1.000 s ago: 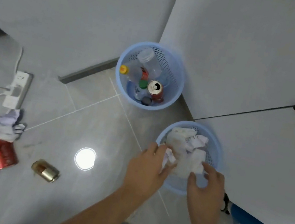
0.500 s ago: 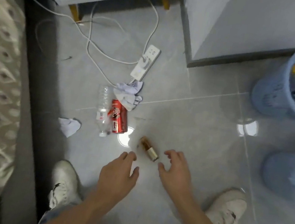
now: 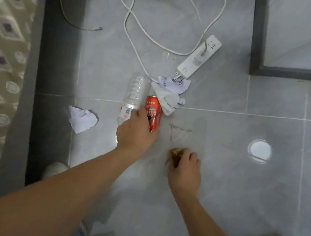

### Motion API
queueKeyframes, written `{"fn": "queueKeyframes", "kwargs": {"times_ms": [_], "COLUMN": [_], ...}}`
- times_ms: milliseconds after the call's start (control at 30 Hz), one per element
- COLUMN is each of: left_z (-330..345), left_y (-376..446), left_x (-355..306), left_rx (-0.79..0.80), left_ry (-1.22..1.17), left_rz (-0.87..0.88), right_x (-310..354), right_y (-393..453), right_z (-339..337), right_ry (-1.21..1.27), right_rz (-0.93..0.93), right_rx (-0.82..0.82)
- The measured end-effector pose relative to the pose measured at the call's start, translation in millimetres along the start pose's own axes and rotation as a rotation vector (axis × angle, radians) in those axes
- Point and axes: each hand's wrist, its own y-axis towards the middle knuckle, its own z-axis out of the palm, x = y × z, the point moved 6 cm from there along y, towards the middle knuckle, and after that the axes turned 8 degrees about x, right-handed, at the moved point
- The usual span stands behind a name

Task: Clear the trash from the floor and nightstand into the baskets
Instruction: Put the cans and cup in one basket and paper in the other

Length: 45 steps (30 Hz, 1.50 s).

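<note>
Both hands reached down: left hand [image 3: 136, 133] fingers grip red can [image 3: 152, 113], right hand [image 3: 185, 170] pinches brown bottle [image 3: 173, 156]

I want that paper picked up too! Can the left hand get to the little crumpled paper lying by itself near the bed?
Probably yes. The crumpled paper lies on bare floor just left of the left hand, with nothing between them. But that hand is already on the red can, so it would likely have to deal with that first.

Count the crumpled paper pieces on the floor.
2: one crumpled paper lies alone beside the dark bed base; one paper wad sits below the power strip. More may be hidden.
</note>
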Motion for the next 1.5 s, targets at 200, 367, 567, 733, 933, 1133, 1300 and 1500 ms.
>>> {"fn": "queueKeyframes", "kwargs": {"times_ms": [200,367,567,733,933,1133,1300,1500], "left_z": [28.8,43.9,13.3,-37.1,-94.1,-82.3,-37.8,26.2], "left_y": [20.8,9.2,-70.1,-130.6,-148.0,-157.9,-140.8,-112.0], "left_x": [-13.4,-15.3,-36.0,-116.0,-332.5,-508.3,-583.8,-646.3], "left_rx": [0.043,0.145,0.188,0.182,0.064,-0.005,-0.059,0.004], "left_ry": [0.037,-0.044,-0.269,-0.343,-0.418,-0.292,-0.148,0.004], "left_rz": [-0.051,-0.143,-0.217,-0.052,0.305,0.567,0.664,0.758], "right_x": [-16.3,-27.2,-57.5,-104.6,-196.5,-294.9,-364.1,-416.7], "right_y": [11.2,0.3,-42.5,-79.0,-99.0,-72.9,-29.4,27.4], "right_z": [-0.4,-17.2,-97.7,-212.1,-367.5,-470.1,-516.3,-513.7], "right_ry": [0.260,0.906,1.327,1.314,1.206,1.127,1.018,0.818], "right_rz": [0.035,0.162,0.258,0.162,0.092,0.083,0.086,0.111], "right_rx": [0.097,0.252,0.222,0.045,-0.316,-0.520,-0.634,-0.626]}}
